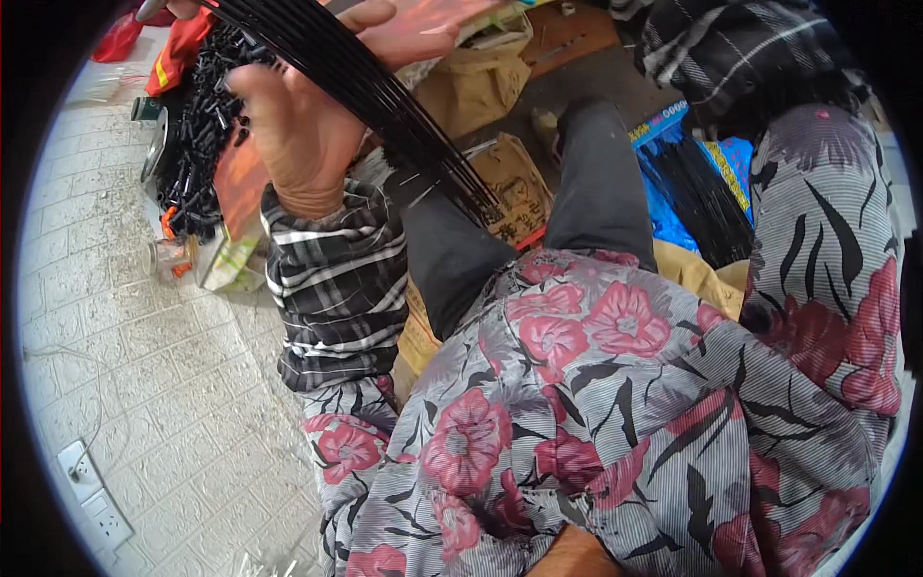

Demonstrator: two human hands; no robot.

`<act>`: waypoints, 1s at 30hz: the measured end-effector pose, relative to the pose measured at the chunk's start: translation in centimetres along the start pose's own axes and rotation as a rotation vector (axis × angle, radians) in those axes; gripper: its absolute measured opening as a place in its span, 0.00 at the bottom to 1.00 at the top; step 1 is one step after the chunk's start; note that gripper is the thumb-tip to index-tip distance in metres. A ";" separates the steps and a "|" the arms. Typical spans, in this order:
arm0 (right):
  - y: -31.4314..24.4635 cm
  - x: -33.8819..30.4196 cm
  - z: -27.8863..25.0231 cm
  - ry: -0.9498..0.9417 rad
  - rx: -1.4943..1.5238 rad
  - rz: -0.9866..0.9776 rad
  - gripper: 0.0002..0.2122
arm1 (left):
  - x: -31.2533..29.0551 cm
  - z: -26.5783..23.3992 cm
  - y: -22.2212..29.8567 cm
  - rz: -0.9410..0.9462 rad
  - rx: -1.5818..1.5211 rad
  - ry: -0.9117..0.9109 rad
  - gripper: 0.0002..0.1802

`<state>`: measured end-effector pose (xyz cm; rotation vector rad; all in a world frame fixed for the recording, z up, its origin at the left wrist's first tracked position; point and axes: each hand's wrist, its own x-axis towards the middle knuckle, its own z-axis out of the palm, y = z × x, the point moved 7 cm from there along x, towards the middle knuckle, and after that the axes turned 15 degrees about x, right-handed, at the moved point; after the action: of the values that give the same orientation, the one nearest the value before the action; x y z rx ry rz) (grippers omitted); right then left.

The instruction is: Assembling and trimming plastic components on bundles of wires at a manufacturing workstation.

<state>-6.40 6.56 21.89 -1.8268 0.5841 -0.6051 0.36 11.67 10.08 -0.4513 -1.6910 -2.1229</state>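
Black rod bundles (358, 87): two are showing; single rods are overlapping past counting.
Heap of small black pieces (197, 144): one is showing; pieces are lying too densely to count.
Hand (312, 120): one is showing, the left.
Plaid cuffs (336, 269): two are showing.
Dark trouser legs (601, 173): two are showing.
Socket plates (79, 464): two are showing.
Clear jar (171, 258): one is standing out.

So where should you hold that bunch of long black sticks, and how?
Probably around the middle of the black sticks, coming from underneath, palm up, thumb on one side and fingers on the other, as the open left hand is placed. The bunch is long, thin and slanted, so holding only one end might let the other swing.
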 end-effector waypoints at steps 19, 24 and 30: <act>14.6 -8.5 15.6 1.214 0.317 -0.173 0.23 | -2.3 -5.7 0.5 -0.066 -0.240 0.841 0.17; 13.7 -6.6 13.0 1.395 0.738 -0.761 0.37 | -3.1 -4.9 -1.7 0.018 -0.228 1.023 0.16; 16.6 -6.8 13.4 1.584 0.981 -0.582 0.12 | -6.1 -1.2 -2.8 0.020 -0.266 0.574 0.20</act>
<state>-4.53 15.25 1.39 -0.2455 0.5130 -2.2657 4.28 11.66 4.56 0.0767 -1.0872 -2.1901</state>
